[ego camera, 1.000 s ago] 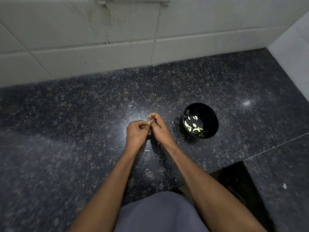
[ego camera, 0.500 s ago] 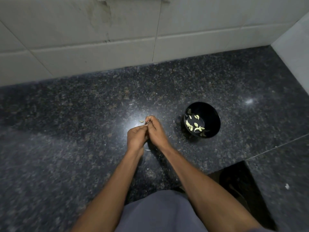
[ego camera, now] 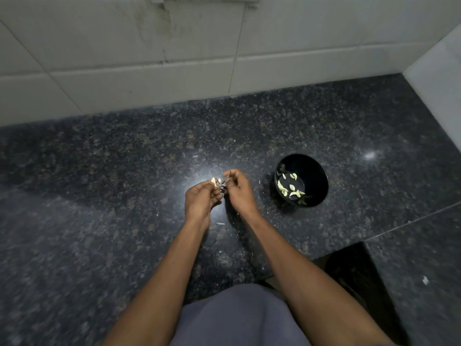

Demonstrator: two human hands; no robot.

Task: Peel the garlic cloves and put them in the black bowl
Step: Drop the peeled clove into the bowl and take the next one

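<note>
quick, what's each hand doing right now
Left hand: closed, pinching a garlic clove at its fingertips.
Right hand: fingers curled beside the clove; whether its grip holds any peel cannot be told.

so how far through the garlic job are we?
Done: several peeled cloves lie in the black bowl. In hand: the left hand holds a clove at its fingertips, the right hand picking at it. Left: finish peeling and drop it in; no further unpeeled cloves visible on the counter.
</note>
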